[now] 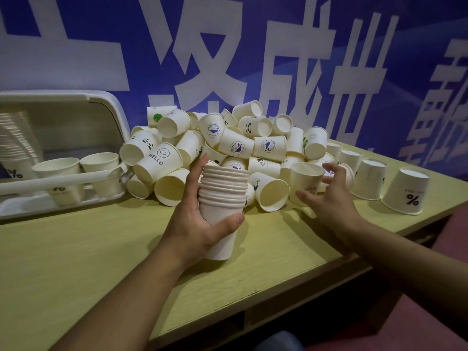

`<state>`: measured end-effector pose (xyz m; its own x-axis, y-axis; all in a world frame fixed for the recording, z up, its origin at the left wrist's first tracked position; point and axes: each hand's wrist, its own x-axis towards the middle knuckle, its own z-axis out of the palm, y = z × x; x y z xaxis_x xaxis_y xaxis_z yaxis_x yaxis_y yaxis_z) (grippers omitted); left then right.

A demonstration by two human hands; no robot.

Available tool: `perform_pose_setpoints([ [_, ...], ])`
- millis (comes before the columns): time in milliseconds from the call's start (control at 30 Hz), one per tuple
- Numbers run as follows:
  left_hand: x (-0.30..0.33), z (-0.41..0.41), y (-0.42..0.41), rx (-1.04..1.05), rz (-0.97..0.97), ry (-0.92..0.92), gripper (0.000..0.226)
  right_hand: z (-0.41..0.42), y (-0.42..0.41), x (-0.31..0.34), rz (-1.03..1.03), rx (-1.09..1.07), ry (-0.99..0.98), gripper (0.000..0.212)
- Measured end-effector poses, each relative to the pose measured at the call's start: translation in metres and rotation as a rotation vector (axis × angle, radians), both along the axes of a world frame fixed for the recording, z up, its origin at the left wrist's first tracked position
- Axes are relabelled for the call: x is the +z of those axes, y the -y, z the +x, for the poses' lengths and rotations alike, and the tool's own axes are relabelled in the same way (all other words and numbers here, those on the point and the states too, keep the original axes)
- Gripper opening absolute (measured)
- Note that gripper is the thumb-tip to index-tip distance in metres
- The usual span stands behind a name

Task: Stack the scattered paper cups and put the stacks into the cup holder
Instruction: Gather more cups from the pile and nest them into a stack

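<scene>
While the left hand (200, 219) is gripping a stack of cups (222, 198) at centre frame, thumb across the front and fingers wrapped round behind, the right hand (329, 196) is reaching with fingers spread wide and holding nothing, closing on an upright cup (305, 179) right of centre. These paper cups are likely handling very light and thin-walled, easy to crush or dent, so a soft hold round the upper wall just under the rolled rim looks safest; the stack is probably stiffer there, where the rims are bunching. Cups are looking cream-white, tapered, some printed with a smiley and "HELLO", whales, pandas or a percent sign. A heap of loose cups (228, 145) is lying across mid-frame on the yellow-green table (76, 262), with several upside down at the right edge. The cup holder (111, 107), a white tray, is sitting at the left, already carrying a few cups.
</scene>
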<state>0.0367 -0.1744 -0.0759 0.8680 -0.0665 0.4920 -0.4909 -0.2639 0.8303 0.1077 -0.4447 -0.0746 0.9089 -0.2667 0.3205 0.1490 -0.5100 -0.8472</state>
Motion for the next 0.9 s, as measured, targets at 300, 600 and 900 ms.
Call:
perform_pose_setpoints([
  [300,0.001,0.000,-0.002,0.017,-0.007,0.008,0.107,0.007,-0.007,0.004,0.140,0.007,0.064,0.073],
  [600,0.003,-0.002,0.001,-0.049,-0.046,0.025,0.098,-0.013,-0.028,0.051,0.342,0.145,0.269,0.068],
  [900,0.005,-0.006,0.001,-0.073,0.032,0.047,0.094,-0.035,-0.092,0.080,0.261,0.441,0.295,0.065],
])
